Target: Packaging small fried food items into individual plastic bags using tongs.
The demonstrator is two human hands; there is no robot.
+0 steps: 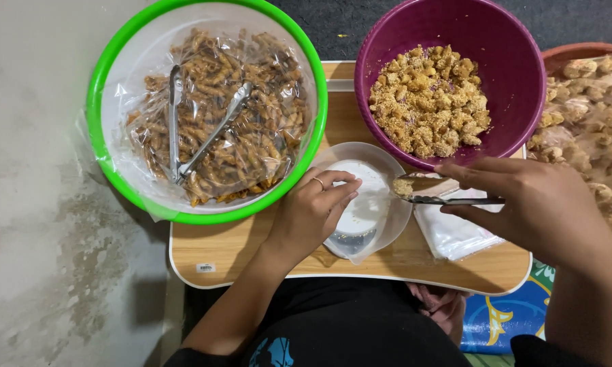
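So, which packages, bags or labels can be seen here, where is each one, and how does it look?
Clear plastic bag: lines the green basin, upper left, under brown twisted snacks.
Clear round pouch: table centre, held open by the left hand.
Stack of flat clear bags: on the table under the right hand.
Small white sticker: table's front left corner, rectangular.

You've got a low table with a cup in the middle, one bowl behind it to the left with tongs inside, another bowl behind-right, bags right of the cup
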